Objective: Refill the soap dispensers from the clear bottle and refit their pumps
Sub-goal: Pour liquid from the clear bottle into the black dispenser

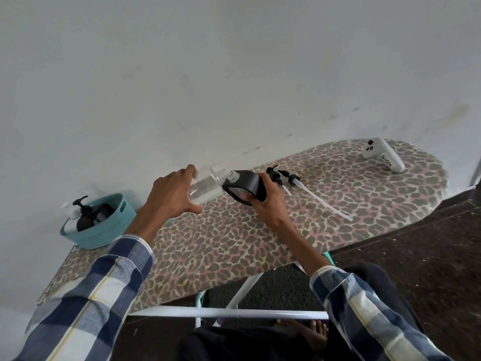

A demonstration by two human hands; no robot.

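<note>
A leopard-print ironing board (234, 246) stretches under both hands against a pale wall. Out past the left hand, at the board's far-left end, a teal basket (104, 230) holds at least one black dispenser with its pump already on; how full it is cannot be told. The left hand (169, 196) curls around the clear bottle (205, 187), tipped on its side with its open threaded mouth pointing toward the right hand. The right hand (268, 201) grips a black dispenser (246, 187), tilted so its open neck nearly meets the bottle's mouth. Just beyond the right hand's fingers lie two loose black pumps (285, 178) with long pale tubes, resting on the board. Farther right, well apart from both hands, sits a white controller (382, 157). The job looks to be midway: this dispenser is being filled or about to be, and both loose pumps are yet to be refitted.
</note>
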